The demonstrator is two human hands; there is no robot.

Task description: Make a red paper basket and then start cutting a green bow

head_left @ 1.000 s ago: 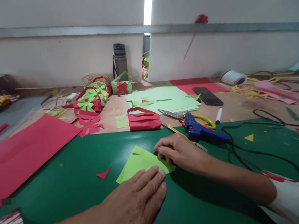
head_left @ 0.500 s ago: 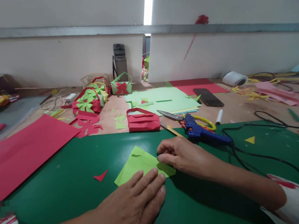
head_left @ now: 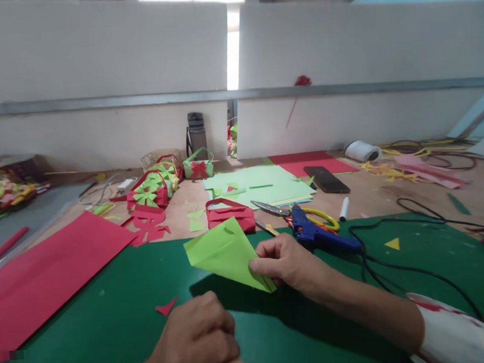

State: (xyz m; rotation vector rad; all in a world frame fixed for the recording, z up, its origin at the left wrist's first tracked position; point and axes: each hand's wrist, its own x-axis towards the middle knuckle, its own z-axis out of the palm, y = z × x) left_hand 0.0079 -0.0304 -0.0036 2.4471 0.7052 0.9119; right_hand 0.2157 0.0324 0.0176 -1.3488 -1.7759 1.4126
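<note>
My right hand (head_left: 287,267) pinches the lower right corner of a folded light green paper (head_left: 224,252), thumb in front. The sheet is raised and tilted above the green cutting mat (head_left: 128,278), its shadow falling below it. Closer to me, my left hand (head_left: 201,336) is curled with its knuckles up, apart from the green sheet. What its fingers hold, if anything, is hidden. A small red paper scrap (head_left: 167,307) lies on the mat beside it. Just behind the green sheet sits a small red paper basket (head_left: 231,218) with a handle.
Scissors (head_left: 271,208) and a blue glue gun (head_left: 318,231) with a black cord lie beyond my right hand. A red sheet (head_left: 57,272) covers the left side. Behind are paper baskets (head_left: 147,196), pale green sheets (head_left: 262,180), a phone (head_left: 327,179) and a bottle (head_left: 197,132).
The green paper has gone from lying on the mat to being lifted and turned in my right hand. My left hand has come off it, moved toward me and curled. The view has tipped upward.
</note>
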